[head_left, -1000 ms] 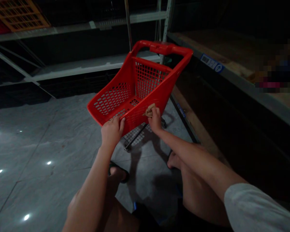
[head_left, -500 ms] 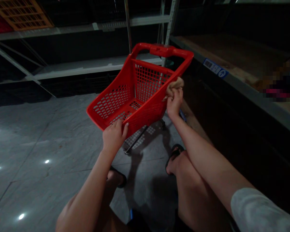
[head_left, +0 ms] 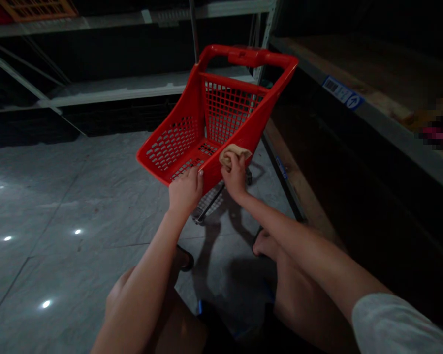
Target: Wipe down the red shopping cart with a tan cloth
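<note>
A red plastic shopping cart [head_left: 260, 120] with perforated walls stands in front of me, its handle at the far side. My left hand [head_left: 185, 192] is closed over the near rim, fingers hooked inside the basket. Bunched in my right hand [head_left: 235, 178] is a beige cloth [head_left: 239, 150], pressed against the outer face of the cart's near side wall. The fingertips of that hand are partly tucked into the cloth's folds. Both hands are close together along the same side.
White metal shelving [head_left: 121, 92] runs behind the cart, with an orange crate [head_left: 40, 9] at upper left. On the right is a low wooden-topped shelf [head_left: 317, 54] bearing a blue label [head_left: 343, 92]. The grey tiled floor [head_left: 33, 196] reflects lights. My legs are on either side below.
My right hand has slid the cloth along the cart's side, from near the handle end towards my left hand. The left hand keeps its grip on the rim. The view has tilted slightly.
</note>
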`<control>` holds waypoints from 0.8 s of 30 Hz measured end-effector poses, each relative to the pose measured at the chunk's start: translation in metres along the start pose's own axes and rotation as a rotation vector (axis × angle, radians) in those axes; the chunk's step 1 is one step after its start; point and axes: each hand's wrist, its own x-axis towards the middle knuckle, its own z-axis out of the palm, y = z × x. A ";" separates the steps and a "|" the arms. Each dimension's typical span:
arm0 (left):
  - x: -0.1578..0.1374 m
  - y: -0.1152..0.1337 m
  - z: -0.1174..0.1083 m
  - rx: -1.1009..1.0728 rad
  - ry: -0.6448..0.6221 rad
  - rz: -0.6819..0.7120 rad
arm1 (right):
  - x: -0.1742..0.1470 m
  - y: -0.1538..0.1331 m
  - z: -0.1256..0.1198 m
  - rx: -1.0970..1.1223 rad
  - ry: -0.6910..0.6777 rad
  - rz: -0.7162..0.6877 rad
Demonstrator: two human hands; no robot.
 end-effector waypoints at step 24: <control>0.007 -0.060 0.011 0.036 0.149 -0.016 | -0.086 0.003 0.048 0.142 -0.237 0.127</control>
